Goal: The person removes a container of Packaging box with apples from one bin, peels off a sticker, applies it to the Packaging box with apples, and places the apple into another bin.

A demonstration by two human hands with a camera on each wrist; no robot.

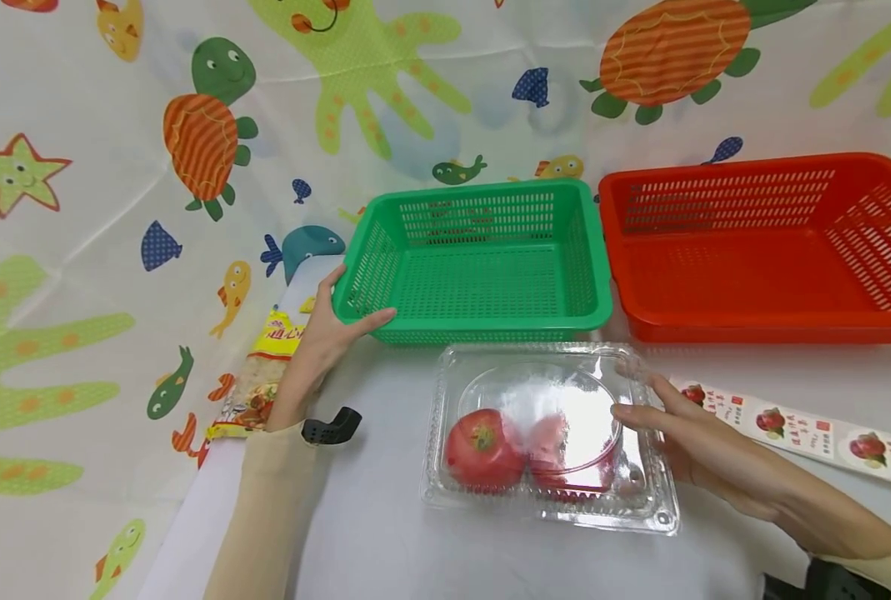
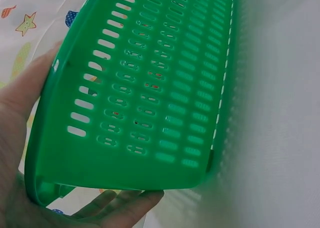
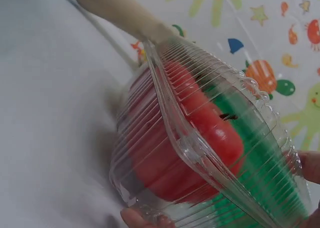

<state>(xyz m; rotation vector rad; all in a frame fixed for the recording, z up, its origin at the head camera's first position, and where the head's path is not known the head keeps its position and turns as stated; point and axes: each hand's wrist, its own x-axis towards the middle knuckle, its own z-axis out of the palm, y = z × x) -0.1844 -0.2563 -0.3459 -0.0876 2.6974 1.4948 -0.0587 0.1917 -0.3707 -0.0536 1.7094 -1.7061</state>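
My left hand (image 1: 327, 337) grips the near left corner of a green plastic basket (image 1: 490, 325), thumb on its front rim. In the left wrist view, the hand's fingers (image 2: 132, 208) reach around the outside of the basket (image 2: 135, 168) at one end. My right hand (image 1: 703, 437) holds a clear plastic clamshell box (image 1: 523, 357) by its right side, thumb on the lid. The lid is down. Two round red fruits (image 1: 484, 450) with stems sit inside, side by side; the right wrist view shows the red fruits (image 3: 170, 158) through the ribbed wall.
A red basket (image 1: 775, 329) stands to the right of the green one. A strip of fruit-printed labels (image 1: 820, 433) lies beyond my right hand. A yellow-topped food packet (image 1: 253, 379) lies left, behind my left forearm. A sea-animal patterned cloth (image 1: 415, 92) hangs behind.
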